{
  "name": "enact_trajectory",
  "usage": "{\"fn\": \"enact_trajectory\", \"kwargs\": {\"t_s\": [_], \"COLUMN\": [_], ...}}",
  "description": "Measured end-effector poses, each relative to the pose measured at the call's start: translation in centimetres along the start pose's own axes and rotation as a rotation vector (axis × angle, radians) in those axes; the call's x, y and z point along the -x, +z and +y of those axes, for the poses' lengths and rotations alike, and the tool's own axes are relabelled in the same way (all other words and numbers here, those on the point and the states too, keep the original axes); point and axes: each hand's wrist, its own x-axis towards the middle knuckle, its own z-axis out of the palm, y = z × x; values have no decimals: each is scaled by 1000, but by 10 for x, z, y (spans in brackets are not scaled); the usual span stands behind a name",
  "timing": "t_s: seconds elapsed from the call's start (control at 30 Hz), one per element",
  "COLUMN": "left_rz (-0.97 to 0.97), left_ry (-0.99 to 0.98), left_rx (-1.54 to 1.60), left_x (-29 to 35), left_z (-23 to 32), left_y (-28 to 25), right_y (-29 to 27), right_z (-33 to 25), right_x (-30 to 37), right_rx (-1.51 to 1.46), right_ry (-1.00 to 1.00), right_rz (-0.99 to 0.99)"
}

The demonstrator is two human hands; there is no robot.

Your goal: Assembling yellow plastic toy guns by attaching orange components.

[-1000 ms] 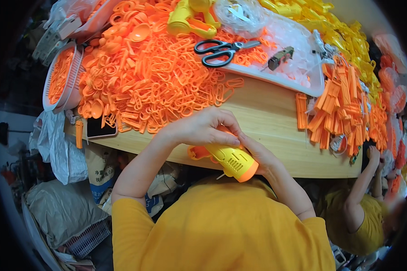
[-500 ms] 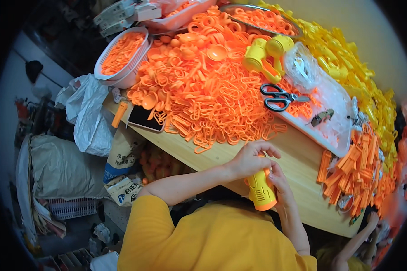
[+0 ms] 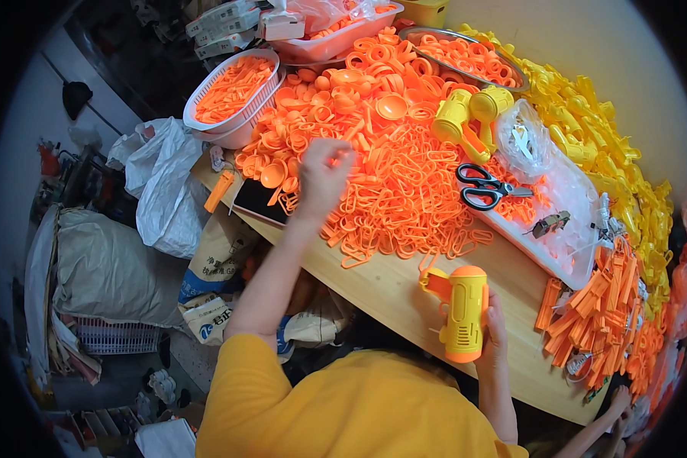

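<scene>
My right hand [image 3: 495, 332] grips a yellow cylindrical toy housing [image 3: 466, 317] with orange ends and slots in its side, held upright over the near edge of the table. A yellow-and-orange piece [image 3: 435, 282] juts from the housing's left side. My left hand [image 3: 324, 179] is over the left part of a large heap of loose orange plastic parts [image 3: 404, 183], its fingers bent and apart; I make out nothing in them. Spoon-like cups, rings and narrow loops fill that heap. Black-handled scissors [image 3: 485, 187] lie at its right, beside two yellow toy housings [image 3: 466, 118].
A white basket [image 3: 198, 122] of orange strips stands at the back left, near a dark phone [image 3: 256, 200]. Along the right are a white tray [image 3: 580, 263], orange sticks [image 3: 595, 313] and yellow parts [image 3: 588, 137]. Another person's hand [image 3: 618, 401] shows at lower right.
My left hand has left the yellow housing and moved up and left to the orange heap. The right hand keeps the housing, now lower and to the right, with its side piece showing.
</scene>
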Motion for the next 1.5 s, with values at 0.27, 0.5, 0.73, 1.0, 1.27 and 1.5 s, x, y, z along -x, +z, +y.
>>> {"fn": "enact_trajectory", "kwargs": {"t_s": [0.27,0.5,0.73,1.0,1.27,1.5], "left_rz": [34,-41,-296,-596,-617,-708], "left_ry": [160,424,-250,-928,-1096,-733], "left_rx": [-599,-630,424,1038,1227,1005], "left_x": [-66,-77,43,161,173,192], "left_z": [-98,-94,38,61,108,116], "left_y": [-47,-62,13,66,80,84], "right_y": [-26,-19,-18,-22,-21,-12], "right_z": [-2,-1,-7,-3,6,3], "right_x": [4,-8,-9,-4,-5,-9], "right_rx": [-247,-388,-369,-383,-227,-225], "right_ry": [98,20,-33,-118,-128,-154], "right_rz": [-41,70,213,234,214,277]}}
